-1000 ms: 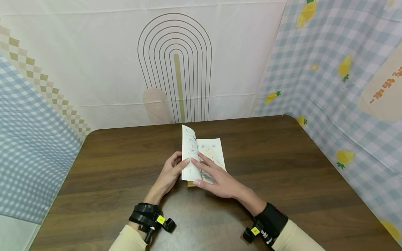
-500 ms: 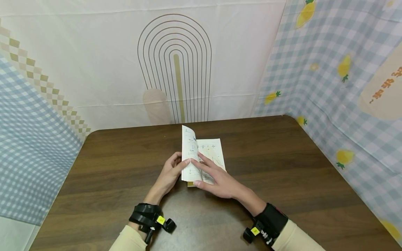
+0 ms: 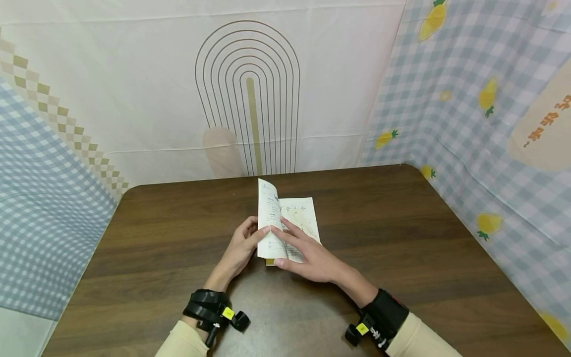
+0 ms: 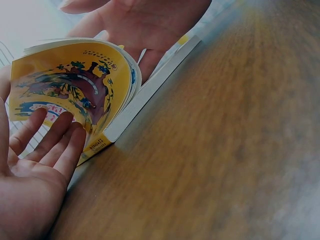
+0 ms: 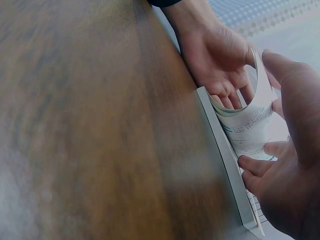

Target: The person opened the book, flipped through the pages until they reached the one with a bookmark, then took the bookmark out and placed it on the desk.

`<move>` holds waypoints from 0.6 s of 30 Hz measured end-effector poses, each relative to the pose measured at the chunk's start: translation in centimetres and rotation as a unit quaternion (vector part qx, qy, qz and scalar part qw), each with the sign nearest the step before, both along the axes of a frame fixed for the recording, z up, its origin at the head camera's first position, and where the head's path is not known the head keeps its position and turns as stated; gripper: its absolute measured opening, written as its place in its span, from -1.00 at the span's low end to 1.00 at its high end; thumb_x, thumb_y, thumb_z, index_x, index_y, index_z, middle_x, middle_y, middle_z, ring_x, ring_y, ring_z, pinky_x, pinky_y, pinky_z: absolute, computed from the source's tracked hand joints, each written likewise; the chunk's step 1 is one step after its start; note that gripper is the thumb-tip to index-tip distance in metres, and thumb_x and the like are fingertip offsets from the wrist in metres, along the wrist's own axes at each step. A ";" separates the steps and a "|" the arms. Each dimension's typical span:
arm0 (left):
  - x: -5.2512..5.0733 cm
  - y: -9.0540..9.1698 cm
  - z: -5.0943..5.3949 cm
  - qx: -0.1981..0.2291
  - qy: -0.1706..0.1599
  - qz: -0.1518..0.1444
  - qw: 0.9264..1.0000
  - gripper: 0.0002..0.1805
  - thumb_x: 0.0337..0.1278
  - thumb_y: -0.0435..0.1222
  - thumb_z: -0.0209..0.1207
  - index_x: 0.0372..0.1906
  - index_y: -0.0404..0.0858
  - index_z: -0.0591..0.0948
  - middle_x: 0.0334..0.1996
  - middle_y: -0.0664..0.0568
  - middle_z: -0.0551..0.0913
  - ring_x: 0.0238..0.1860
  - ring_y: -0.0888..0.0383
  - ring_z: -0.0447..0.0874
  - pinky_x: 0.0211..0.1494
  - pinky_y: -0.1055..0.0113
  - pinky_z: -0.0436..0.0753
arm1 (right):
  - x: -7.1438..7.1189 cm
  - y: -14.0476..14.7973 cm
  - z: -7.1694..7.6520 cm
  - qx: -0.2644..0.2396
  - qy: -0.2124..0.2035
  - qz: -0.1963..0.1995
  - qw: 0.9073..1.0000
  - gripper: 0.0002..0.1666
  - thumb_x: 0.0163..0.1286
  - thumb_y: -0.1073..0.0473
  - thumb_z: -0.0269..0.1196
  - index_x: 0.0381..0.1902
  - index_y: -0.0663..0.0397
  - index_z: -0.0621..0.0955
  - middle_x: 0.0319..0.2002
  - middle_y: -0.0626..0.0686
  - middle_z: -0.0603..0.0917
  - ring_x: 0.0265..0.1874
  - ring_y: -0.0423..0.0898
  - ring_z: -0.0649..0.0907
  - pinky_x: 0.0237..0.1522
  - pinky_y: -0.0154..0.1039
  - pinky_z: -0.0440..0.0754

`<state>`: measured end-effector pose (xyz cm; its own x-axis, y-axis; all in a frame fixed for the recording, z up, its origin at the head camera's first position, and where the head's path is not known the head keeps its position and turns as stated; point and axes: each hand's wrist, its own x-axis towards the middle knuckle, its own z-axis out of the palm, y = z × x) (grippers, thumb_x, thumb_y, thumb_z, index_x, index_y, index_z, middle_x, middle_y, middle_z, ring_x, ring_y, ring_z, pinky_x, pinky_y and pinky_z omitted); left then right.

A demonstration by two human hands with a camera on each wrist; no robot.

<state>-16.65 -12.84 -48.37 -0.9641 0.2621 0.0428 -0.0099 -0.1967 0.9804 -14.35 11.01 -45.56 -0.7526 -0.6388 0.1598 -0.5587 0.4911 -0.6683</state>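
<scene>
A paperback book (image 3: 298,210) lies open near the middle of the table, its left pages curling up. My left hand (image 3: 241,245) grips this raised part, thumb on the page side and fingers behind it. In the left wrist view those fingers touch the glossy yellow cover (image 4: 60,85), which carries a colourful drawing and is bent into a curve. My right hand (image 3: 314,255) rests over the right page with fairly straight fingers, its fingertips close to the gutter. Seen from the right wrist, the lifted pages (image 5: 247,122) show printed text and arch between both hands.
The brown wooden table (image 3: 401,238) extends around the book on all sides. Behind it hangs a white cloth (image 3: 147,99) with an arch pattern. Blue checked cloths (image 3: 464,148) line the sides. A black camera strap (image 3: 208,303) sits on each wrist.
</scene>
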 end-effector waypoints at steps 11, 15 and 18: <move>0.0 0.0 0.1 0.003 0.000 0.000 1.000 -0.57 0.53 -0.23 0.22 0.28 -0.39 0.47 0.12 -0.18 0.59 0.01 0.05 0.62 -0.07 0.31 0.69 | 0.0 0.0 -0.2 0.002 -0.002 -0.002 1.000 -0.11 0.53 -0.33 0.24 0.68 -0.61 0.13 0.73 -0.11 -0.04 0.65 -0.03 0.10 0.46 0.27 0.34; 0.1 0.0 0.1 0.004 0.001 0.001 1.000 -0.58 0.52 -0.24 0.22 0.28 -0.39 0.48 0.11 -0.19 0.60 0.00 0.05 0.63 -0.07 0.31 0.69 | 0.0 -0.1 0.0 0.003 -0.002 -0.001 1.000 -0.11 0.53 -0.32 0.25 0.69 -0.58 0.14 0.73 -0.11 -0.05 0.65 -0.01 0.11 0.46 0.27 0.33; 0.1 0.1 0.1 0.005 0.001 -0.001 1.000 -0.59 0.52 -0.26 0.22 0.27 -0.39 0.48 0.11 -0.20 0.60 0.01 0.05 0.63 -0.06 0.31 0.69 | 0.0 -0.1 0.1 0.004 -0.004 -0.002 1.000 -0.11 0.53 -0.32 0.25 0.69 -0.58 0.15 0.73 -0.11 -0.05 0.65 -0.01 0.11 0.47 0.25 0.32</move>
